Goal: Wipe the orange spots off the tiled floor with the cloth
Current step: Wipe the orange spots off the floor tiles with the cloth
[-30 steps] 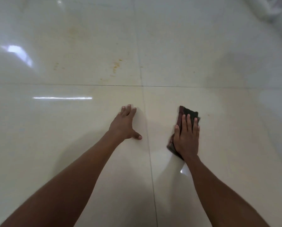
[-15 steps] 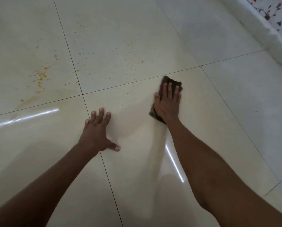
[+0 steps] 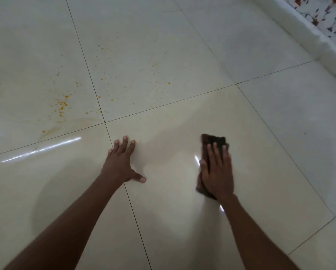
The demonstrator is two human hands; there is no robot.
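No container is seen; only a glossy cream tiled floor (image 3: 182,55) is shown, crossed by thin dark grout lines. The left hand (image 3: 120,164) is laid flat on the floor, palm down, fingers spread wide and thumb stuck out to the right; nothing is held by it, and its fingers are seen just beside a grout line that passes under the wrist. The right hand (image 3: 217,172) is pressed flat, fingers straight and close together, on a dark cloth (image 3: 214,141); the cloth is pinned against the floor under the palm rather than gripped in a fist. The cloth is folded into a narrow strip; its long axis is run from near the wrist away toward the far side, tilted slightly left, with its far end shown beyond the fingertips and its near corner left of the wrist. The cloth is found on the near tile, well apart from the orange spots (image 3: 62,105); these are scattered over the two far tiles to the upper left, densest left of the grout line, with finer specks to the right of it. A white skirting (image 3: 307,36) is seen at upper right.
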